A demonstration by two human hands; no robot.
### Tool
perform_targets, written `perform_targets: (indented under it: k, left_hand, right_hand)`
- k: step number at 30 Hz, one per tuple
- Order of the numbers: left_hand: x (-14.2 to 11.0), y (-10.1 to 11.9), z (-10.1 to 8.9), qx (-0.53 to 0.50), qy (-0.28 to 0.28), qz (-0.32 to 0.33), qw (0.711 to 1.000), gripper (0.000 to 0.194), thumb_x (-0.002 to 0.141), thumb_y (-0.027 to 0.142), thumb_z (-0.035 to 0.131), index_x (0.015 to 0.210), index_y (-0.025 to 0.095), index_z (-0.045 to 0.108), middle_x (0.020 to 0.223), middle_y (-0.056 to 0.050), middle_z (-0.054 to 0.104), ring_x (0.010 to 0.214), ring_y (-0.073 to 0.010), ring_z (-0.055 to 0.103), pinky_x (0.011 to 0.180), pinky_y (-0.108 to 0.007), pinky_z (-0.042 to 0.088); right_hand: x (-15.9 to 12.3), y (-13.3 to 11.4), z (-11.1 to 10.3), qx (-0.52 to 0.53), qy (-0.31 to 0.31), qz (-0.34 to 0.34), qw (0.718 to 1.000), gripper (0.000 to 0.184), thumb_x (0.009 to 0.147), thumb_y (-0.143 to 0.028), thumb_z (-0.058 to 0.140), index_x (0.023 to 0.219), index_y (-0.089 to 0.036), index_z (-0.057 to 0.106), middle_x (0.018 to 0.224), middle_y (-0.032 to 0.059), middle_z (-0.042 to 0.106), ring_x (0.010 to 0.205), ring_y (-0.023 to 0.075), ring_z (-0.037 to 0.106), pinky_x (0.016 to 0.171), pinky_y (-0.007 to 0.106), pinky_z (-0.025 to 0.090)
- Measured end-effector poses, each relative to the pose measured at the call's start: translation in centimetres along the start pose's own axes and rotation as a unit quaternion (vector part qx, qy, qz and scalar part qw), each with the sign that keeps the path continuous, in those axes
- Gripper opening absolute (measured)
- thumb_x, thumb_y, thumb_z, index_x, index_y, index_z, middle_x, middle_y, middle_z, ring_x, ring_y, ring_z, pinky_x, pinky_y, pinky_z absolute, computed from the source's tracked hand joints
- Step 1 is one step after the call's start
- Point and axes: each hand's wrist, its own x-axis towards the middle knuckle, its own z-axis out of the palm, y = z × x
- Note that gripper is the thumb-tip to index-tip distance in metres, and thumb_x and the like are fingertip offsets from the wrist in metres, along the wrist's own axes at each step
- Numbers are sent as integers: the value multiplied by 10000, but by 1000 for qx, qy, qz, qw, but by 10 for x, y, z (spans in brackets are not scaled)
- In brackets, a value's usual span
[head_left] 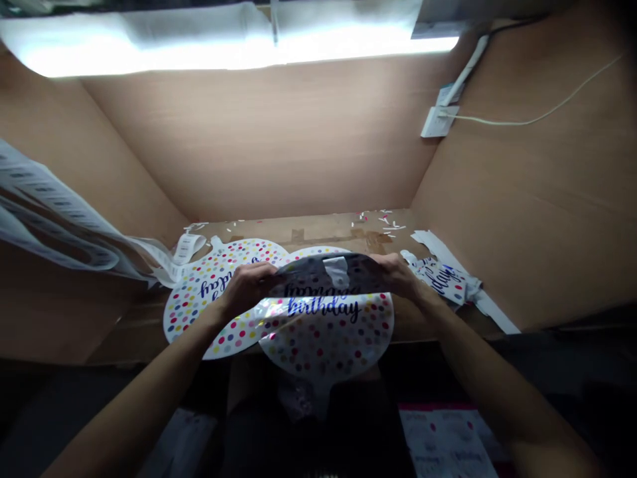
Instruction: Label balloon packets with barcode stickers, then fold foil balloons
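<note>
A flat foil balloon (326,338) with coloured dots and blue "happy birthday" lettering hangs partly over the table's front edge. Its far part is bent up toward me, showing a dark underside with a small white patch. My left hand (250,285) is closed on the left side of the bent part. On the right side, my right hand (395,273) grips the same balloon; its fingertips are partly hidden. Under and beside my left hand lies another flat dotted balloon (192,309) with the same lettering. To the right of my right hand rests a small folded dotted balloon (442,280).
Strips of printed white labels (64,202) hang in from the left. Paper scraps (391,222) lie along the back of the cardboard surface (318,226). A white strip (492,312) lies at the right. Board walls, a wall socket (438,121) and a lamp (223,40) surround it.
</note>
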Motion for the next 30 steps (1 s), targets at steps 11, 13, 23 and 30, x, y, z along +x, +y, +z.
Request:
perform_targets:
  k: [11,13,23,30]
  left_hand:
    - [-139,15,70,74,-129,95,984,313,1032,141,464,1188,220,724,1235,-125,747,1160,-259,682,976,-421,563]
    - [-145,12,76,35,-156,51,986,303,1031,177,474,1194,230,724,1201,-122,751,1143,-261,671,979,-421,550]
    - [-48,3,76,121,-337,-320,877,263,847,457,674,805,198,688,881,-157,739,863,-334,696,773,-401,507]
    - [31,19,115,-123,-399,-354,837,426,597,459,878,861,174,702,814,-99,748,812,-317,706,713,-353,523]
  right_hand:
    - [-143,-40,93,-136,-120,-13,983,401,1030,-130,495,1346,-279,691,1429,102,650,1387,288,556,1124,530,482]
    - [-157,-34,105,-147,-102,28,983,377,1029,-152,489,1313,-264,709,1402,116,667,1364,296,565,1083,523,486]
    - [-119,-31,119,-231,3,199,952,422,1099,-392,399,826,-181,642,798,77,688,805,224,614,845,355,347]
    - [-124,-31,111,-206,18,197,958,415,1076,-432,445,796,-188,631,781,85,671,788,235,600,856,371,362]
